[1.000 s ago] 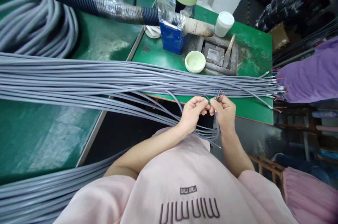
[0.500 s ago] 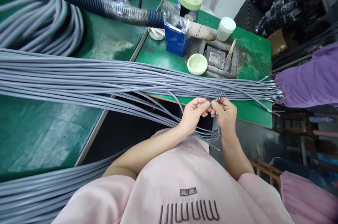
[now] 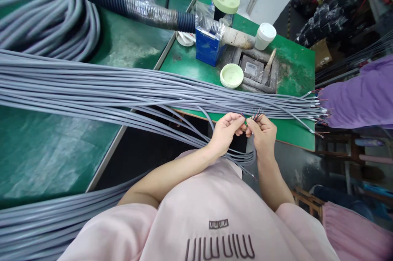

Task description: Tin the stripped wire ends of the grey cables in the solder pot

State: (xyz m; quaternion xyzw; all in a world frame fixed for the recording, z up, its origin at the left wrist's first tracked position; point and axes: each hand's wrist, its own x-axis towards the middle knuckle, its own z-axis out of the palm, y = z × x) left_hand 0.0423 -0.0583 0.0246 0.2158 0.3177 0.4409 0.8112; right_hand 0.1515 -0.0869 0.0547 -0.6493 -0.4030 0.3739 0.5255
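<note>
My left hand [image 3: 226, 130] pinches thin coloured wires [image 3: 242, 114] between thumb and fingertips. Close beside it, almost touching, my right hand [image 3: 262, 132] is closed on the fanned-out wires [image 3: 257, 112] of a grey cable end. Several grey cables [image 3: 242, 157] curve up from below toward the right hand. Behind both hands a thick bundle of grey cables [image 3: 147, 85] runs across the green table, its stripped wire ends [image 3: 319, 109] toward the right edge. My fingers hide where the wires are gripped.
On the table [image 3: 294, 64] stand a blue box [image 3: 208, 48], a ridged hose [image 3: 153, 13], a pale green lid [image 3: 231, 76], a white tub [image 3: 265, 35] and a dirty metal pot [image 3: 251, 67] with a scraper [image 3: 269, 66]. Coiled cable [image 3: 61, 23] lies left. A purple sleeve [image 3: 356, 93] is at right.
The view has shifted slightly, so the table things sit a little further right. Both hands keep nearly the same pose on the wires.
</note>
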